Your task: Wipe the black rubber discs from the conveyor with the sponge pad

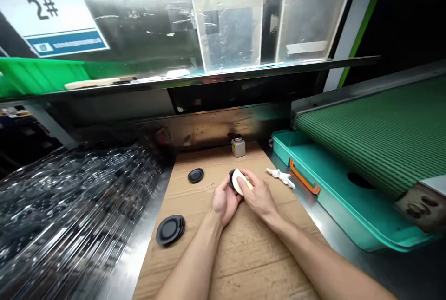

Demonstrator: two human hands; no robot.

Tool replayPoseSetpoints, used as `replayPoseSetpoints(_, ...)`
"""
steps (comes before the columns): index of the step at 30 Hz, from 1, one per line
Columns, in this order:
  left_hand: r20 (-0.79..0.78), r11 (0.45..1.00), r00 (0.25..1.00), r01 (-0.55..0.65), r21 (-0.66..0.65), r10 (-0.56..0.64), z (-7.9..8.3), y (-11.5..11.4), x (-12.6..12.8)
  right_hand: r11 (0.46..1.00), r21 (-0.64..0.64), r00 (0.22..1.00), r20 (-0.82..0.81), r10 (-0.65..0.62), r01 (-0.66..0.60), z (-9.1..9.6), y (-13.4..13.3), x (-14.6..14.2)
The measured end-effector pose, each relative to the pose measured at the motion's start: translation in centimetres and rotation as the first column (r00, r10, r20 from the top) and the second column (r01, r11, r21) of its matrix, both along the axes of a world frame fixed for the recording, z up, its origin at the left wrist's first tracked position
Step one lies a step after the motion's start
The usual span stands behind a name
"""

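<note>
Over the cardboard sheet (258,258), my two hands meet. My left hand (223,203) is closed round a black round part (232,178), mostly covered from view. My right hand (259,198) pinches a cream-white round pad (238,182) against that part, thumb on top. To the left lies a single black oval disc (195,175). Nearer to me is a small stack of black discs (170,230). Behind my hands stands a small whitish square bottle (239,147) with a dark top. A crumpled white cloth-like piece (281,177) lies right of my right hand.
On the right, a teal bin (325,193) with an orange handle (304,178) sits below a green conveyor belt (386,119). Shiny clear plastic pieces (87,207) are heaped at the left. A metal shelf (223,78) crosses ahead, bearing a green bin (43,75).
</note>
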State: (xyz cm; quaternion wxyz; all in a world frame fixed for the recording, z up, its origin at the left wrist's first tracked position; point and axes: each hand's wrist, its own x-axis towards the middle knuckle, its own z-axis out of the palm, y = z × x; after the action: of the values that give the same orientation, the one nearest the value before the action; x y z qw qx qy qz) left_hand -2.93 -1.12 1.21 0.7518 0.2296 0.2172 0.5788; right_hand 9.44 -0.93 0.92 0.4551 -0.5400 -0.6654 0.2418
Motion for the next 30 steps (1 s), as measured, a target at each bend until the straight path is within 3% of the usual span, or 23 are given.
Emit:
replayPoseSetpoints(2,0.051,0.999,0.997,0.051,-0.021,-0.049,0.0,-0.4,-0.1,0.999,-0.01,0.987,0.154,-0.042,0.044,0.3,-0.3,-0.2)
replayPoseSetpoints(6,0.062,0.994,0.998,0.035,-0.108,-0.028,-0.5,-0.2,-0.3,0.981,-0.02,0.915,0.363,-0.174,0.194,1.1,-0.6,-0.7)
replayPoseSetpoints(11,0.113,0.989,0.993,0.039,-0.142,-0.023,-0.8,0.1,-0.4,0.989,-0.052,0.858,0.506,-0.091,0.136,1.1,-1.1,-1.8)
replayPoseSetpoints(16,0.076,0.988,0.997,-0.001,-0.152,0.013,-0.8,0.0,-0.1,0.961,-0.056,0.836,0.508,-0.206,0.27,1.0,-0.4,-2.1)
replayPoseSetpoints(20,0.09,0.989,0.996,-0.005,-0.148,0.019,-1.1,0.1,0.1,0.975,-0.08,0.836,0.533,-0.133,0.206,0.9,-0.3,-2.2)
replayPoseSetpoints(23,0.053,0.989,0.998,-0.025,-0.148,0.033,-1.3,0.3,0.1,0.96,-0.088,0.85,0.491,-0.191,0.266,0.8,0.0,-2.0)
replayPoseSetpoints(27,0.045,0.99,0.999,-0.022,-0.136,0.028,-1.4,0.3,0.2,0.979,-0.057,0.862,0.486,-0.145,0.196,0.8,0.3,-1.6)
replayPoseSetpoints(30,0.007,0.989,0.998,-0.055,-0.139,0.057,-1.5,0.3,0.2,0.969,-0.071,0.87,0.46,-0.179,0.237,0.9,0.1,-1.7)
